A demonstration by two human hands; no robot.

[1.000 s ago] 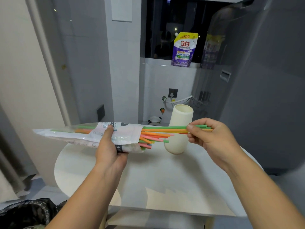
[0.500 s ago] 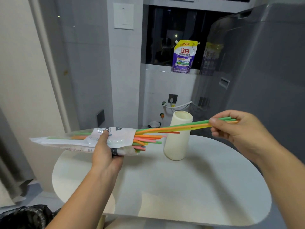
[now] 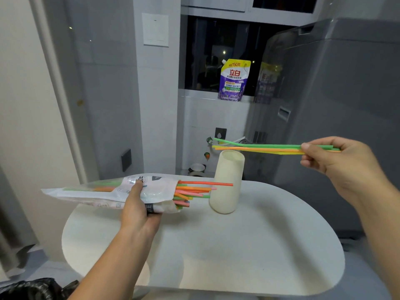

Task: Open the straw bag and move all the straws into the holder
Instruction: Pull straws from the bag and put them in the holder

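Observation:
My left hand point(image 3: 138, 210) grips the plastic straw bag point(image 3: 95, 192), held level above the table's left side. Several orange, pink and green straws point(image 3: 194, 190) stick out of its open right end, toward the holder. The cream cylindrical holder point(image 3: 227, 180) stands upright on the table, and I see no straws in it. My right hand point(image 3: 337, 163) pinches a small bunch of green, orange and yellow straws point(image 3: 259, 147). They lie level in the air, clear of the bag, with their free ends just above the holder's rim.
The white oval table point(image 3: 238, 245) carries only the holder. Behind it a purple detergent pouch point(image 3: 233, 80) stands on the window ledge. A grey appliance point(image 3: 346, 105) rises at the right. A black rubbish bag point(image 3: 32, 289) lies on the floor at lower left.
My right hand has drawn the bunch of straws rightward and upward, fully out of the bag. The left hand and bag have stayed roughly in place.

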